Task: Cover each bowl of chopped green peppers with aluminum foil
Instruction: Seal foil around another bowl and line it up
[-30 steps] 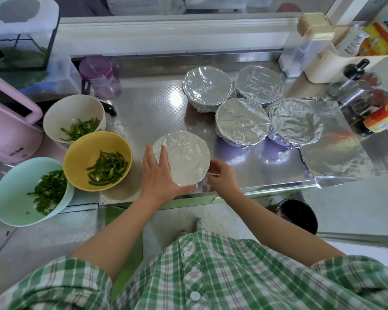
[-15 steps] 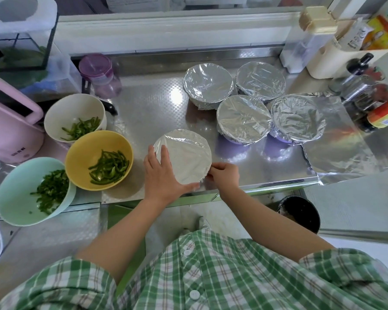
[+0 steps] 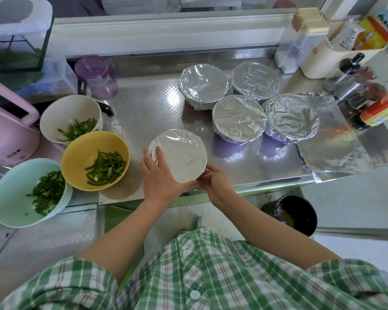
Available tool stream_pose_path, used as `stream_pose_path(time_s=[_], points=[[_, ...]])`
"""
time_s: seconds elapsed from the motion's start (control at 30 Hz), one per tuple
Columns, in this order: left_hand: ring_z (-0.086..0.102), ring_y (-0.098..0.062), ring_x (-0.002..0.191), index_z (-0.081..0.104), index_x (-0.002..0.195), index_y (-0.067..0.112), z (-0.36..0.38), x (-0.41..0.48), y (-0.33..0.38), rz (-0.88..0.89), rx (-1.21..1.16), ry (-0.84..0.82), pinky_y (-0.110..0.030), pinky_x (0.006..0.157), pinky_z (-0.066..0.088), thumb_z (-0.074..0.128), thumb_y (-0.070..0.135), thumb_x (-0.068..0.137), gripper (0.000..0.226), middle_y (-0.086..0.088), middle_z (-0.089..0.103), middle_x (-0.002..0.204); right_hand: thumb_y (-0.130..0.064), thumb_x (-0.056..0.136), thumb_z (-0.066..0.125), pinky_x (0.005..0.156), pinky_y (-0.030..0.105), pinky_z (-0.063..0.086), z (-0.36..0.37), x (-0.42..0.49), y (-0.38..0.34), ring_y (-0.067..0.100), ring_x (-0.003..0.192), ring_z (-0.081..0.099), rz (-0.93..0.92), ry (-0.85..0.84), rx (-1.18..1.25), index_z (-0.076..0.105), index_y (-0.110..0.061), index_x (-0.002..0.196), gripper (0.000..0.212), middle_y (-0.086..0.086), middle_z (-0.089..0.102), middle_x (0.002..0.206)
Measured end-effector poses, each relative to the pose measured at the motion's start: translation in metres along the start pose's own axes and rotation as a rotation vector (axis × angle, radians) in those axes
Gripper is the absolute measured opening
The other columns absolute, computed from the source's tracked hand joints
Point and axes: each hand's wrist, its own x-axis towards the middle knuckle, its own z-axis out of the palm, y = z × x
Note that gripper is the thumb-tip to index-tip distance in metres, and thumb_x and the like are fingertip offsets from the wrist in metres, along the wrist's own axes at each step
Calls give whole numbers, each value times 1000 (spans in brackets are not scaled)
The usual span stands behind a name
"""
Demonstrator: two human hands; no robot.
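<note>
Steel counter (image 3: 143,104): runs the width of the scene, with its near edge just in front of the person.

Loose foil sheet (image 3: 332,139): lies flat at the right, its near corner folded over the counter edge.

Pink appliance (image 3: 7,130): stands at the far left.

Uncovered bowls, left side, all holding chopped green peppers (image 3: 105,167): mint bowl (image 3: 7,198) nearest, partly over the counter edge; yellow bowl (image 3: 76,157) touching it on the right; white bowl (image 3: 58,115) just behind the yellow one.

Four finished bowls (image 3: 239,118): clustered right of centre and far from the person, two behind and two in front. Each is sealed with foil crimped down its sides. The rightmost one rests on the edge of the loose sheet.

Front bowl (image 3: 184,153): sits at centre, near the counter edge and apart from the cluster. A foil cap (image 3: 179,144) is stretched smooth across its top; the contents are not visible.

Left hand (image 3: 159,177): laid on the near-left part of the foil cap. Its fingers (image 3: 159,156) are straight and close together, pressing flat on the foil, with the thumb lying along the near rim. Nothing is grasped.

Right hand (image 3: 217,182): at the near-right rim of the front bowl, close to the left thumb. Its fingers (image 3: 207,175) are curled and pinch the edge of the foil cap against the bowl's side.
</note>
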Motion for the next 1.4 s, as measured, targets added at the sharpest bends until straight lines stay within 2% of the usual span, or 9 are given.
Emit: stream_pose_path(time_s=[0.17, 0.33, 0.4, 0.6, 0.77, 0.97, 1.13, 1.23, 1.4], points=[[11, -44, 145, 6, 154, 4, 3, -1, 2, -24, -15, 12, -49, 118, 19, 58, 94, 52, 146, -29, 3, 158, 8, 91, 24, 73, 23, 52, -9, 1, -9, 20, 88, 60, 103, -166, 74, 58, 0, 120, 45, 13, 65, 97], [2, -43, 147, -3, 155, 4, 0, -3, 4, -42, -36, -13, -50, 119, 13, 49, 99, 44, 155, -31, -4, 158, 10, 88, 29, 50, 21, 40, -10, 16, -13, 9, 50, 46, 92, 21, -109, 57, -12, 101, 38, 1, 51, 61], [-10, -43, 149, -8, 155, 7, -3, -4, 1, 1, -44, -29, -51, 121, 5, 49, 98, 43, 155, -31, -15, 158, 11, 88, 35, 45, 20, 34, -14, 22, -10, 8, 44, 38, 18, 82, -273, 58, -13, 107, 38, 1, 46, 65], [-6, -45, 148, -9, 155, 5, -4, -2, -1, 45, -23, -35, -50, 122, 8, 73, 79, 57, 147, -32, -13, 158, 16, 79, 48, 72, 33, 53, -6, 25, -3, 22, 82, 61, -111, 49, -592, 67, -3, 113, 44, 11, 70, 97], [3, -46, 147, -4, 155, 2, -1, -3, 3, 25, 1, -2, -50, 121, 14, 68, 82, 59, 144, -33, -5, 158, 9, 82, 60, 72, 32, 57, -14, 26, 6, 22, 78, 65, -112, 152, -528, 69, -2, 108, 29, 12, 72, 92], [7, -46, 146, 2, 154, 1, 1, -4, 2, 23, -8, 29, -50, 120, 18, 70, 81, 59, 141, -32, 1, 158, 11, 82, 62, 92, 42, 55, -10, 24, 12, 30, 86, 67, -32, 184, -284, 72, 5, 105, 25, 20, 71, 96], [7, -45, 146, 2, 154, -1, 1, -6, 4, 12, -42, 26, -51, 120, 18, 55, 89, 57, 142, -34, 2, 157, 3, 95, 44, 69, 26, 51, -14, 14, -4, 22, 79, 60, 45, -5, -159, 64, 2, 114, 28, 16, 63, 99], [3, -44, 148, 0, 154, -1, 4, -7, 7, 33, -47, 26, -50, 121, 16, 67, 78, 66, 136, -33, -1, 158, -10, 96, 43, 77, 34, 53, -10, 10, -10, 21, 75, 61, 47, -22, -132, 65, -4, 94, 22, 10, 65, 86], [0, -42, 148, -10, 154, 2, 2, -1, 2, 11, -145, 29, -44, 120, 17, 78, 69, 63, 143, -29, -15, 158, -15, 97, 47, 74, 34, 55, -4, 9, -16, 20, 75, 62, 79, -75, -210, 57, -5, 108, 18, 8, 62, 88]])
